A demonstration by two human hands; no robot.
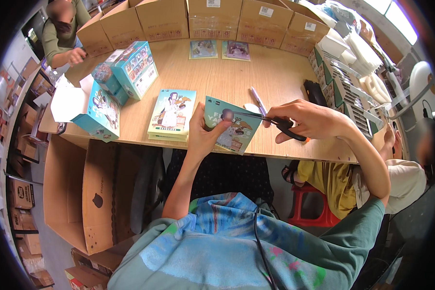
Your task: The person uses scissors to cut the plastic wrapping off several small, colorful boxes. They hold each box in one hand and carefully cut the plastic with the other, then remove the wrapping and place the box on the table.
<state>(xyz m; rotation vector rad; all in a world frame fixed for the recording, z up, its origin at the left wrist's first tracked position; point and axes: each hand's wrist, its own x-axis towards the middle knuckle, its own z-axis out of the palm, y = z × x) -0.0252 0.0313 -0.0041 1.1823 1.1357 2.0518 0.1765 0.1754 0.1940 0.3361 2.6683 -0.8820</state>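
My left hand (204,128) grips an illustrated card sheet (246,123), teal at the top and pale yellow lower down, tilted above the table's front edge. In my right hand (304,117) is a pair of black-handled scissors (285,127). Their blades reach left across the face of the sheet; whether they are parted is hard to tell. Left of my left hand lies a small stack of similar printed sheets (172,110). A pen (258,100) rests beyond the scissors, beside a small white oval thing (252,108).
An opened printed box (103,114) and a closed one (136,70) stand at left. Cardboard cartons (163,21) line the back, behind two picture cards (203,49). Filled trays (351,98) sit at right. Another person's hand (76,57) is at upper left; someone sits at right.
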